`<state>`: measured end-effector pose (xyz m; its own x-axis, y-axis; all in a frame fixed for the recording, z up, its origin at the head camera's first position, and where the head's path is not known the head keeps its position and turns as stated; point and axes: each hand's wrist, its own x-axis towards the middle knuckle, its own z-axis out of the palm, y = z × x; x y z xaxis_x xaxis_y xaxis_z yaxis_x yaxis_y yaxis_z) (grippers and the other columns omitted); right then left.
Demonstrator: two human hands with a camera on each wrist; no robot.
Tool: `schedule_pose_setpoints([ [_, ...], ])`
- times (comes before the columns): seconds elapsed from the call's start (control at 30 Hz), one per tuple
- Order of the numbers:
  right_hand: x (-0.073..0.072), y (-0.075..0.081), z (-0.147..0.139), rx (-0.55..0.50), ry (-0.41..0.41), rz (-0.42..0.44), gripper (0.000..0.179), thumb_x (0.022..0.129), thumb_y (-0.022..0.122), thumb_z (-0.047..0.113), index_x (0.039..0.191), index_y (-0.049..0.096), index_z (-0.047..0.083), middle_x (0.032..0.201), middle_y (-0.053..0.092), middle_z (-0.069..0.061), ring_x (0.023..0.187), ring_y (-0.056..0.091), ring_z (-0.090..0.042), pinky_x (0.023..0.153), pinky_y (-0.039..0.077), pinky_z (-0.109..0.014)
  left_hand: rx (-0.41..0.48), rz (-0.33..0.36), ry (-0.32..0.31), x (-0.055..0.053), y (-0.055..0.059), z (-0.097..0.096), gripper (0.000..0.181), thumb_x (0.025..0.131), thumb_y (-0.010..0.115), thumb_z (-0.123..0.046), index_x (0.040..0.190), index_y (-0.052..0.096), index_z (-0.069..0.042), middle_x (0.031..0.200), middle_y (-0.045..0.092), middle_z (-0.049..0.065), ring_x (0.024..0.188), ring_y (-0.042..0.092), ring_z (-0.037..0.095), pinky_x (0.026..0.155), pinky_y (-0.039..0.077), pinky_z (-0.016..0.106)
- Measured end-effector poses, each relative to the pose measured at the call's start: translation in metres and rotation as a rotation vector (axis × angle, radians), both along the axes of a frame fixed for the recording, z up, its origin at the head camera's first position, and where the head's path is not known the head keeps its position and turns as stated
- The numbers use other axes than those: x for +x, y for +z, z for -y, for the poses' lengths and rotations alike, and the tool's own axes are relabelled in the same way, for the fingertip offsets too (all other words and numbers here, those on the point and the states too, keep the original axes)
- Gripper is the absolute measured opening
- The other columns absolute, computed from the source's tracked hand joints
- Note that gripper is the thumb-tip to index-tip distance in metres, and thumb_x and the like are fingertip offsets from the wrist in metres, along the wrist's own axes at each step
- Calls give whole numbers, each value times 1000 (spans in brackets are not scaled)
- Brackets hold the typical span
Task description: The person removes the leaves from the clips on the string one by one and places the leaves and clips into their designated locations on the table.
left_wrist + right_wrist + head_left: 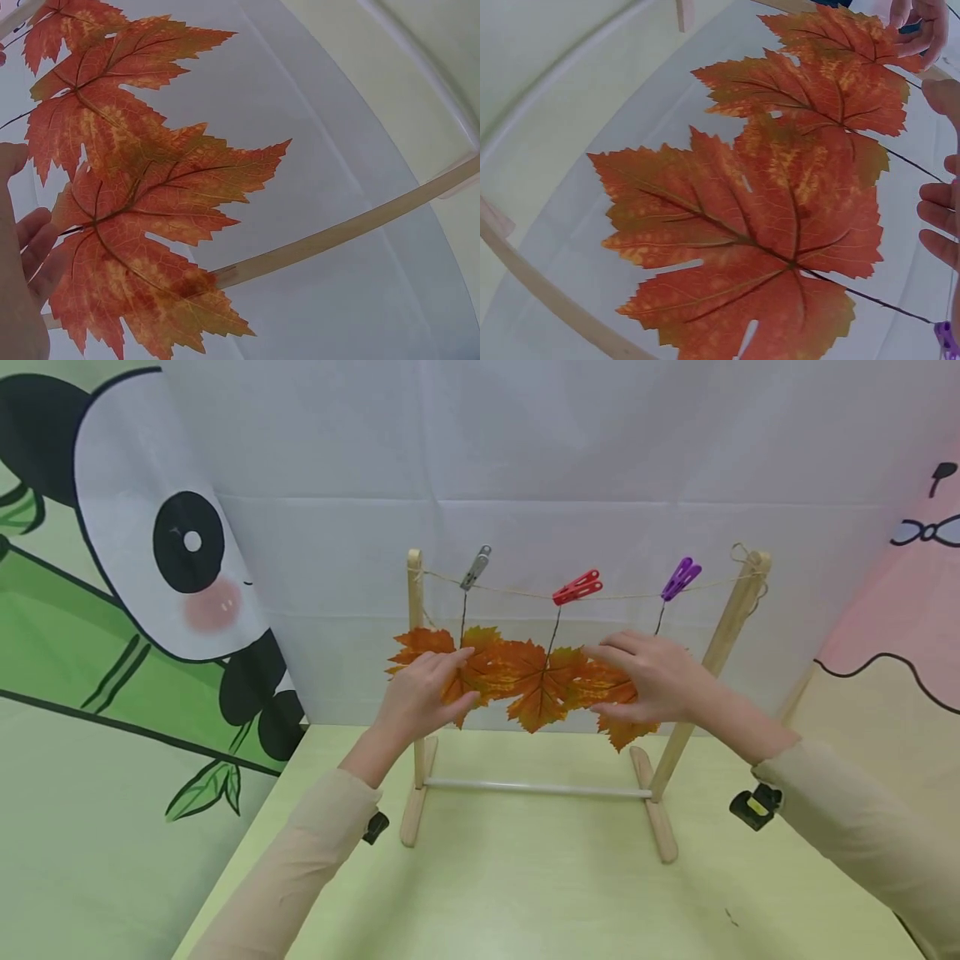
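Note:
Three orange maple leaves hang side by side by dark stems from a string: a left leaf (480,670), a middle leaf (538,689) and a right leaf (621,732). A grey clothespin (476,568), a red clothespin (577,587) and a purple clothespin (681,579) clip the stems. My left hand (422,697) is at the left leaf, fingers loosely bent; in the left wrist view its fingertips (46,274) overlap the leaf's stem side. My right hand (660,677) is in front of the right leaf, thumb and fingers spread apart, partly hiding it.
The string (517,592) is tied between a left wooden post (416,597) and a leaning right post (738,606). A white rod (536,788) joins the wooden feet on a pale table (517,877). Cloth with a panda picture (150,527) hangs behind.

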<state>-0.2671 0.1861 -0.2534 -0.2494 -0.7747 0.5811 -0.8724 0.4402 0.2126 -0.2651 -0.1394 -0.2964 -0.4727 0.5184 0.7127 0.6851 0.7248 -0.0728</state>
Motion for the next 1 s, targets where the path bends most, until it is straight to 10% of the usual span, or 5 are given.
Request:
schedule_pose_setpoints([
  [1.0, -8, 56, 45, -75, 21, -46, 58, 77, 64, 43, 116, 58, 0, 102, 61, -15, 90, 57, -29, 70, 50, -41, 267, 62, 107, -28, 30, -11, 39, 80, 68, -18, 114, 59, -2, 94, 68, 9, 68, 59, 22, 56, 47, 31],
])
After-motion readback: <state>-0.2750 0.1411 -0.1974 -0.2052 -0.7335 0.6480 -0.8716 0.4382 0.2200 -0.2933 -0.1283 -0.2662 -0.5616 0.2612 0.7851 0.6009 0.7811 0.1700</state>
